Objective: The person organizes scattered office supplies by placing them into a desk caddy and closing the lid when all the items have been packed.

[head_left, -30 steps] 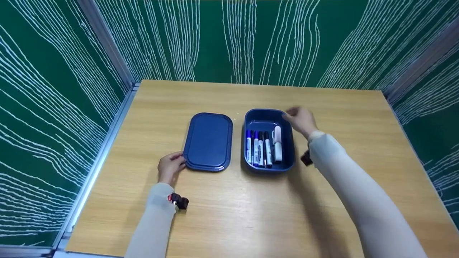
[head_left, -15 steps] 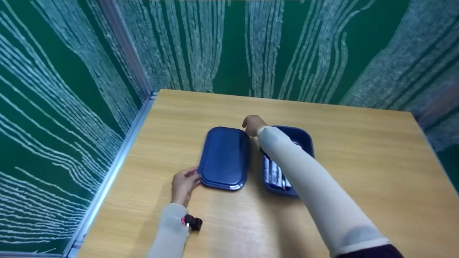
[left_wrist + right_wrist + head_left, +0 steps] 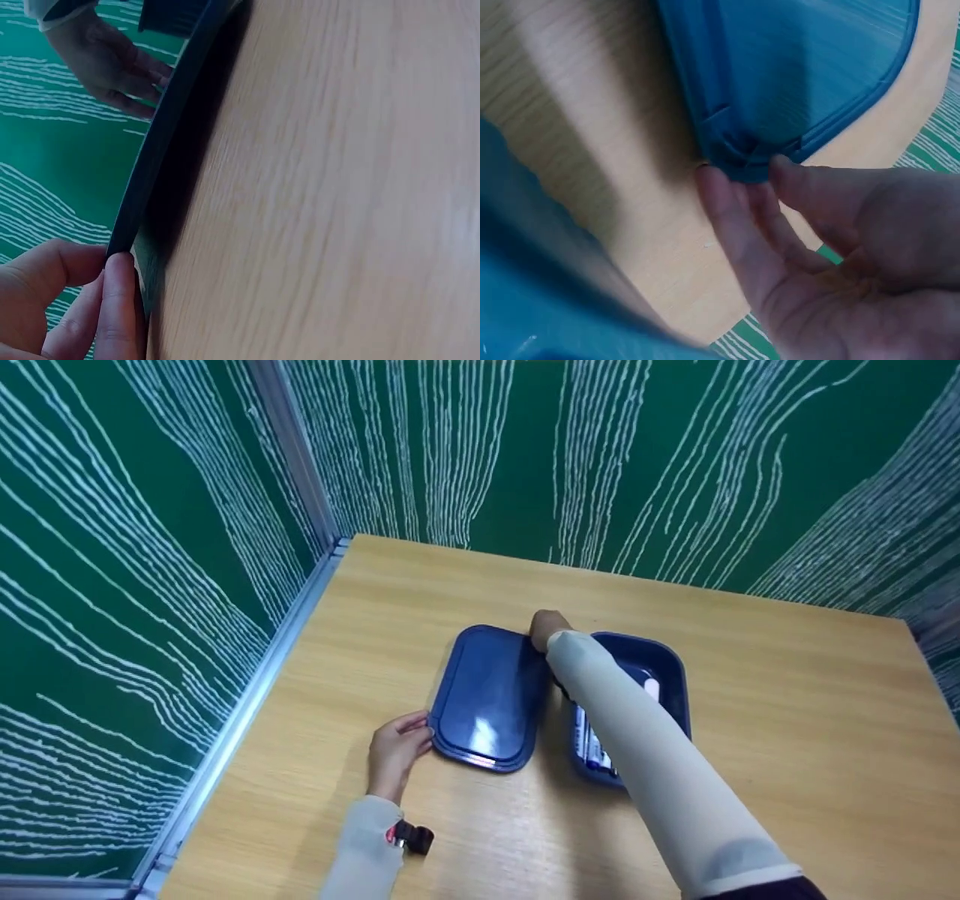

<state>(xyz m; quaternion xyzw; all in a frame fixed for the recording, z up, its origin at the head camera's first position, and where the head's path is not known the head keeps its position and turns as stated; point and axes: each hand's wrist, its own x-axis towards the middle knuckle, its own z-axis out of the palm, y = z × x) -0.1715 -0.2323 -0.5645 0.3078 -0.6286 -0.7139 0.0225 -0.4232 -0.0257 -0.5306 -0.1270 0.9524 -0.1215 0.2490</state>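
Note:
A dark blue rounded rectangular lid [image 3: 480, 690] is held between both hands, left of the matching blue box [image 3: 675, 679]. My left hand [image 3: 396, 751] pinches its near left corner, thumb and fingers on either side of the rim in the left wrist view. My right hand [image 3: 549, 628] reaches across the box to the lid's far right corner; the right wrist view has its thumb on top and fingers against the edge. Beneath the lid edge [image 3: 154, 154] a dark shadowed gap separates it from the table. Several markers [image 3: 591, 746] lie in the box, partly hidden by the right sleeve.
The wooden table [image 3: 787, 720] extends on all sides of the box and lid. Green walls [image 3: 517, 472] with white wavy lines stand behind and to the left, with a metal frame [image 3: 247, 690] along the left edge. A small black camera [image 3: 416, 838] sits on the left wrist.
My right hand has gone from the box's far right rim across to the lid's far right corner and taken hold there. The head view has shifted, so everything appears farther right.

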